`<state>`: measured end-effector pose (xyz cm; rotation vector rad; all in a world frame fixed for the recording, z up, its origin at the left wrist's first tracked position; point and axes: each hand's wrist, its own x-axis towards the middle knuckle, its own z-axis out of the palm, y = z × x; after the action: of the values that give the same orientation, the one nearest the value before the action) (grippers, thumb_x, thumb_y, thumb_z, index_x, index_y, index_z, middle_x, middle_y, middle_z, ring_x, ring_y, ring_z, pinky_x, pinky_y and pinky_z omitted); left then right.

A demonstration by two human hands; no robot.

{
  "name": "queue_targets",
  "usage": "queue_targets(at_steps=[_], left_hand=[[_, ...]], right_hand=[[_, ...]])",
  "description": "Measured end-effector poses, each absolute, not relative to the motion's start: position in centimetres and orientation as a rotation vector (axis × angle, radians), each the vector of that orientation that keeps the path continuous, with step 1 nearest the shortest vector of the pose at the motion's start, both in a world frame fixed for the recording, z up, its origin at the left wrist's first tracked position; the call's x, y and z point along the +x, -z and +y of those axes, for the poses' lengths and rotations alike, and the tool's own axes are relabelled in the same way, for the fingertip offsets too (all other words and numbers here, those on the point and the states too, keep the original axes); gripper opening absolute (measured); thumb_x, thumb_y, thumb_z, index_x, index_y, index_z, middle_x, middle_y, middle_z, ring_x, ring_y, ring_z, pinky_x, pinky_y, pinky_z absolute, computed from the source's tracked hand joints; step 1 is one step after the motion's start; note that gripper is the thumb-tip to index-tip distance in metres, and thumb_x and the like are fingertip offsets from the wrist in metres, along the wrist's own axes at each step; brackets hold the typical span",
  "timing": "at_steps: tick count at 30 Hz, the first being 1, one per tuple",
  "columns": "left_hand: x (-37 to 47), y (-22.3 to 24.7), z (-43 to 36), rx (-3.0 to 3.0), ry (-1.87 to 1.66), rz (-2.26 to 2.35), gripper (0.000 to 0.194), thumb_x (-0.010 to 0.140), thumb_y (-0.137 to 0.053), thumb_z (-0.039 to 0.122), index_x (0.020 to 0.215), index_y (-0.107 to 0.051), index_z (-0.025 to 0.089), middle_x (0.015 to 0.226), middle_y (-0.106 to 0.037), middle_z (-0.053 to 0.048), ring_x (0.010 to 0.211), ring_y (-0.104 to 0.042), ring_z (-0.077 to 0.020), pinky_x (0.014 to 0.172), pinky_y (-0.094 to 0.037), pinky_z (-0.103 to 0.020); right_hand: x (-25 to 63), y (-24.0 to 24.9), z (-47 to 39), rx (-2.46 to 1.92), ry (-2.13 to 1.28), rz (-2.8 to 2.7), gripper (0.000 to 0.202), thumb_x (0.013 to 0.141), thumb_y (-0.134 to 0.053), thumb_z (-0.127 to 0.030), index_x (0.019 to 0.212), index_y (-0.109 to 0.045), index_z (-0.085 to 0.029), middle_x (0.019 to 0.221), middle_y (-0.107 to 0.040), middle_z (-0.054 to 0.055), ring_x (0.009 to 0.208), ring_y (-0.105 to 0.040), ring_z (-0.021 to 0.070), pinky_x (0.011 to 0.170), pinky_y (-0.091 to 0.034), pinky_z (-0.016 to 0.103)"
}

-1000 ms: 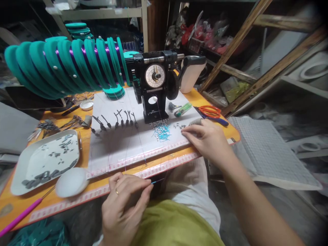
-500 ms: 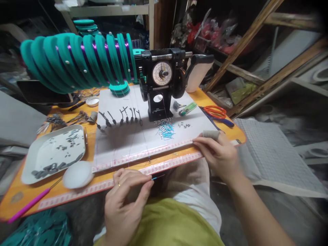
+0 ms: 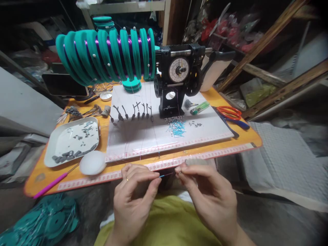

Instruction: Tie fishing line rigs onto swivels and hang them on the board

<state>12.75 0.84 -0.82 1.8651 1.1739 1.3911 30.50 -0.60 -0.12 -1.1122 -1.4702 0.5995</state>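
Pinching blue stick [image 3: 162, 176] near red-printed measuring tape [image 3: 217, 153]

left hand [image 3: 128, 200]: pinched, turned inward | right hand [image 3: 217, 193]: pinched, turned inward | near each other, apart

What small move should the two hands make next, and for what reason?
Probably ease the right hand slightly leftward, towards the tip of the thin strand: the left hand pinches a slim blue piece from which the strand points right, and the right hand, apparently closed on a tiny piece, sits just beyond it.
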Motion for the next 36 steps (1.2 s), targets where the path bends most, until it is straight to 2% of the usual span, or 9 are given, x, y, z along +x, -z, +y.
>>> queue_targets(at_steps=[7, 14, 18, 26, 36], left_hand=[[12.4, 0.7, 0.8, 1.859, -1.398, 1.172, 0.022, 0.082, -0.068, 0.001, 0.093, -0.066, 0.02, 0.079, -0.065, 0.001, 0.078, -0.059, -0.015, 0.081, -0.041, -0.037], [12.3, 0.7, 0.8, 1.864, -1.406, 1.172, 0.022, 0.082, -0.068, 0.001, 0.092, -0.066, 0.02, 0.078, -0.064, 0.001, 0.076, -0.059, -0.015, 0.079, -0.04, -0.036], [12.3, 0.8, 0.8, 1.868, -1.404, 1.175, 0.022, 0.082, -0.069, 0.002, 0.092, -0.066, 0.021, 0.077, -0.065, 0.002, 0.075, -0.059, -0.0154, 0.078, -0.04, -0.036], [12.4, 0.6, 0.8, 1.869, -1.393, 1.197, 0.02, 0.083, -0.068, 0.004, 0.091, -0.066, 0.022, 0.077, -0.066, 0.001, 0.075, -0.06, -0.0164, 0.077, -0.042, -0.037], [12.5, 0.5, 0.7, 1.869, -1.381, 1.196, 0.021, 0.083, -0.069, 0.004, 0.092, -0.066, 0.023, 0.077, -0.067, 0.001, 0.075, -0.061, -0.0161, 0.079, -0.042, -0.038]], right_hand=[[29.1, 0.1, -0.7, -1.06, -0.739, -1.27, 0.035, 0.085, -0.067, -0.002, 0.108, -0.063, -0.029, 0.096, -0.07, -0.003, 0.084, -0.071, 0.0106, 0.073, -0.062, 0.018], [28.5, 0.1, -0.6, -1.038, -0.757, -1.28, 0.037, 0.085, -0.067, 0.0, 0.108, -0.063, -0.028, 0.097, -0.07, -0.003, 0.083, -0.071, 0.0103, 0.072, -0.064, 0.018], [28.5, 0.2, -0.6, -1.05, -0.754, -1.28, 0.037, 0.084, -0.068, -0.001, 0.108, -0.063, -0.028, 0.096, -0.07, -0.002, 0.088, -0.071, 0.0116, 0.075, -0.064, 0.019], [28.3, -0.5, -0.4, -1.027, -0.927, -1.121, 0.029, 0.084, -0.068, -0.005, 0.101, -0.064, -0.028, 0.09, -0.072, -0.002, 0.07, -0.072, 0.0112, 0.064, -0.064, 0.019], [28.1, -1.0, -0.2, -0.991, -1.039, -1.048, 0.023, 0.083, -0.071, -0.008, 0.096, -0.065, -0.026, 0.086, -0.074, -0.001, 0.065, -0.072, 0.0116, 0.061, -0.064, 0.019]])
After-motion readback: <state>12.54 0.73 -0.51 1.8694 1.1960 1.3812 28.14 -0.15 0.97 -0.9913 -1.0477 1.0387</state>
